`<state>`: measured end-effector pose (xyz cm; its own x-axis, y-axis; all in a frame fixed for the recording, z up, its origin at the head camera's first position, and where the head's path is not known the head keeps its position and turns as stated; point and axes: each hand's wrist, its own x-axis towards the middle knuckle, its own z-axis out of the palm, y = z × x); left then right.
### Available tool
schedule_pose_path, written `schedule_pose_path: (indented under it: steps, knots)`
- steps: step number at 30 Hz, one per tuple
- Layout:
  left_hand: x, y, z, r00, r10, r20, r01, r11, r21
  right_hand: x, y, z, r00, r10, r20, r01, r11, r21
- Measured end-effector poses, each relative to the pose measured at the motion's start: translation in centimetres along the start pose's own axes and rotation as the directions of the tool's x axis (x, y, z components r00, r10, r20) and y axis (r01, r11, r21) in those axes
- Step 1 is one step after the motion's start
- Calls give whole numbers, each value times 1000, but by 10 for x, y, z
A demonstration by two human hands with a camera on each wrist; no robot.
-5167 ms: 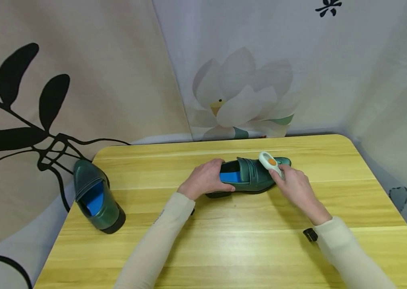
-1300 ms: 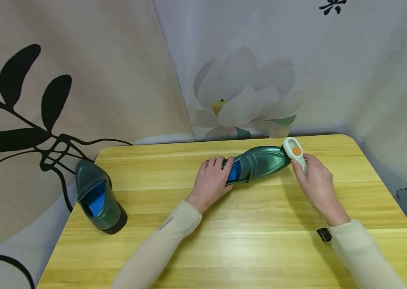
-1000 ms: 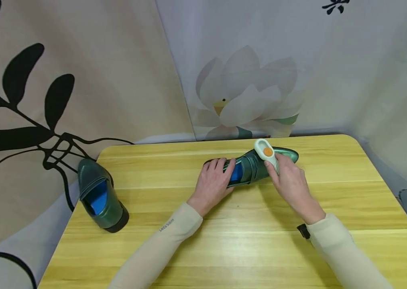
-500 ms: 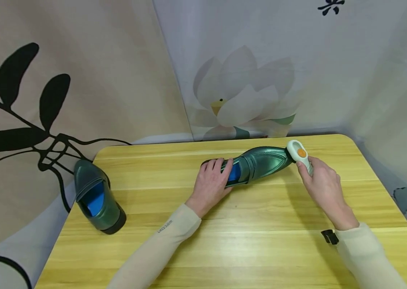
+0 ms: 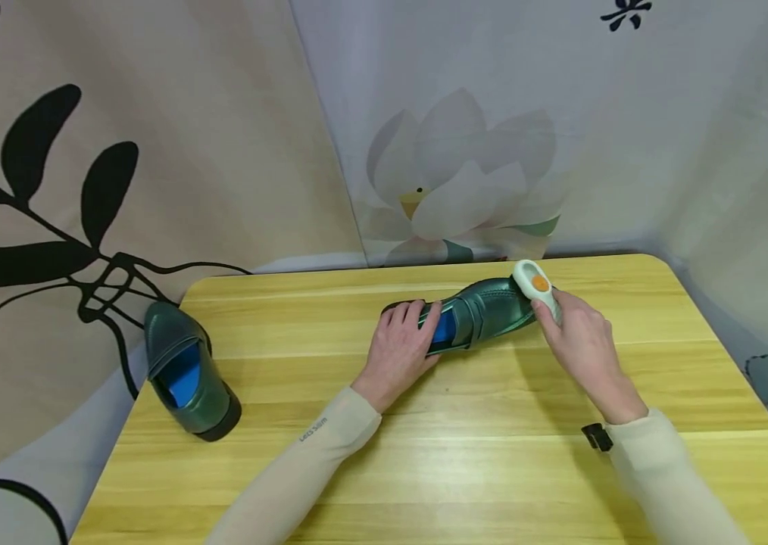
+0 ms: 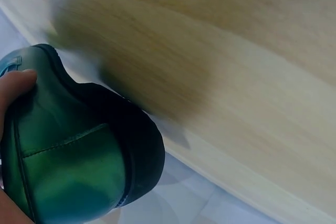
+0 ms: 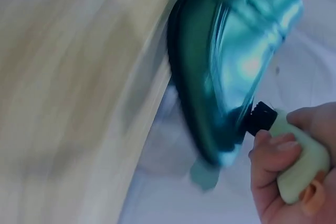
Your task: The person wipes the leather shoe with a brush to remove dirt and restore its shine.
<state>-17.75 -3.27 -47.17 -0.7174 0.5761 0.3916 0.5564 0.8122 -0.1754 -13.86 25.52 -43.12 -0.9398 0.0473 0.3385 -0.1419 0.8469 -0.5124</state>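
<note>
A glossy dark green loafer (image 5: 493,306) with a blue insole is in the middle of the head view, toe pointing right. My left hand (image 5: 398,344) grips its heel end, fingers over the opening's edge. In the left wrist view, the loafer's heel (image 6: 79,171) shows with a thumb on its side. My right hand (image 5: 582,341) holds a small pale brush (image 5: 530,278) with an orange spot against the loafer's toe part. Black bristles (image 7: 261,119) meet the shiny upper in the right wrist view. The loafer appears raised off the table there.
A matching green loafer (image 5: 196,378) stands at the table's left edge, its toe reaching the edge. The wooden table (image 5: 452,469) has a rounded far right corner. Printed curtains (image 5: 220,136) hang behind and at both sides.
Five seconds ago the loafer lay flatter; its toe now points up and away, and my left hand has shifted its hold. The brush goes back and forth, now left of its place half a second ago.
</note>
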Motion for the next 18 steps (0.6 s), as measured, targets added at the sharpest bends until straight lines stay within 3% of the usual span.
schedule_pose_path:
  steps: [5,9,13,18]
  knots:
    - [-1,0,0,1000,-10,5,10,1000,0,-10,32,-22,989,135,64,-137,990,21]
    - [-3,-1,-1,1000,-11,2,11,1000,-5,-14,46,-29,975,186,121,-192,981,39]
    - [-2,0,-1,1000,-7,4,7,1000,-15,-8,39,-27,984,149,94,-153,988,27]
    - [-2,3,0,1000,0,5,0,1000,-2,3,11,-16,999,31,11,-31,999,-6]
